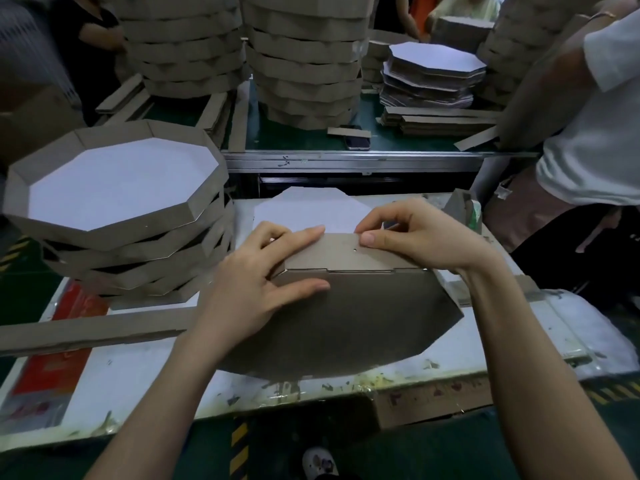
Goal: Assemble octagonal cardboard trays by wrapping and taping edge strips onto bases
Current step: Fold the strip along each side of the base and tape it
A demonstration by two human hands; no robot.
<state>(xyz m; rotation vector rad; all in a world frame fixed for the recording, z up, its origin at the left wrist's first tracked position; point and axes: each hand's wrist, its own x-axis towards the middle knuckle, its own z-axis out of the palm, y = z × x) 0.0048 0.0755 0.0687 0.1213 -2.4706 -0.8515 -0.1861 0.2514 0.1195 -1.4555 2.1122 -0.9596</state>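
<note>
Spread flat, my left hand (263,282) is pressing the brown cardboard edge strip (346,252) against the brown octagonal cardboard base (363,317), which is resting on the white worktable (519,341). My right hand (412,237) is pinching the strip's top edge. I'm judging both light, stiff and crease-prone, so I'm favouring grips near the folds.

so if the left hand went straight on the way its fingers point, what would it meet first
Probably the right hand: its thumb pinches the edge strip just beyond the index fingertip of the left hand, with only bare strip between.
</note>
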